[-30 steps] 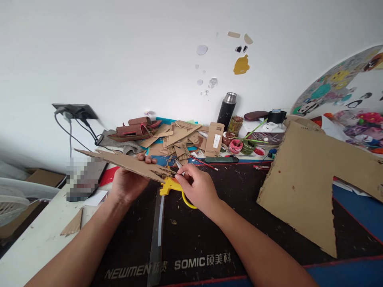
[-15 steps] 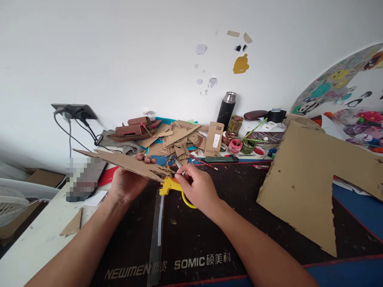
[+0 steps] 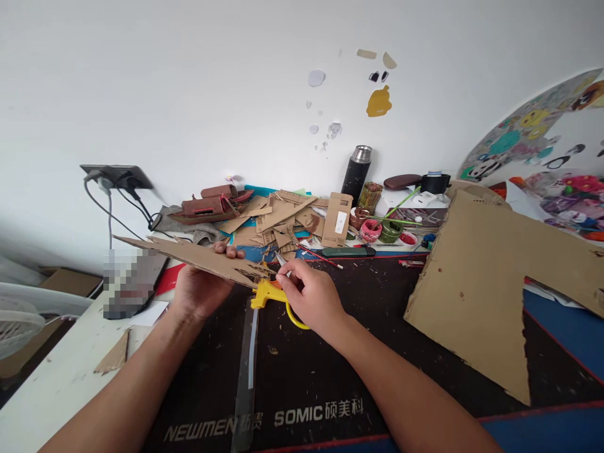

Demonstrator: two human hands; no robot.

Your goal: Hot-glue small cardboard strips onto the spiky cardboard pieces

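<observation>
Hardly anything has moved over the last second: both hands hold the same pose and only the view has drifted a touch.

The left hand (image 3: 201,289) is cupped under a long, flat, jagged-edged piece of brown cardboard (image 3: 189,253). Its fingertips curl up over the far edge, and it holds the piece nearly level above the tabletop (image 3: 61,377). The cardboard's torn, toothed end points toward the right hand (image 3: 314,299), which meets it there. That hand's thumb and forefinger are pressed together, pinching a thin, silvery pointed tool (image 3: 282,260) whose tip sticks up just beyond the fingers. The other fingers are folded loosely.

Directly under the right hand, a yellow plastic glue gun (image 3: 268,294) lies on the black desk mat (image 3: 330,371), with a translucent stick trailing from it toward the person. A clear plastic ruler (image 3: 246,371) lies alongside that stick, below the left wrist.

Well to the right of the right hand, a large brown cardboard sheet with a cut-out notch (image 3: 476,283) rests tilted on the mat. Beyond both hands lies a heap of brown cardboard scraps (image 3: 278,220). A dark brown model boat (image 3: 212,204) sits at the heap's left, and a black flask with a metal cap (image 3: 357,173) stands at its right.
</observation>
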